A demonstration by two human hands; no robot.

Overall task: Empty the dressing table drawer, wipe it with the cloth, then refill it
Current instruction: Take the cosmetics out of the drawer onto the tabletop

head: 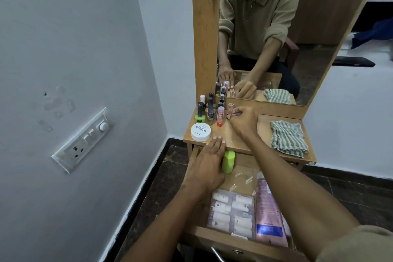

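The wooden drawer (236, 240) stands pulled open below the dressing table top (263, 132). Inside it lie a green container (228, 161), a clear pack of nail tips (231, 212), a pink bottle (269, 215) and several loose clear bits. My left hand (209, 164) reaches into the drawer with straight fingers, beside the green container. My right hand (243, 120) is over the table top and pinches a small pinkish item next to a small clear bottle (231, 108). A striped green cloth (288, 141) lies folded at the table's right.
Several nail polish bottles (209, 110), an orange-capped tube (220, 116) and a white round tub (201, 132) crowd the table's left. A mirror (276, 34) rises behind. A grey wall with a switch panel (83, 140) stands at the left.
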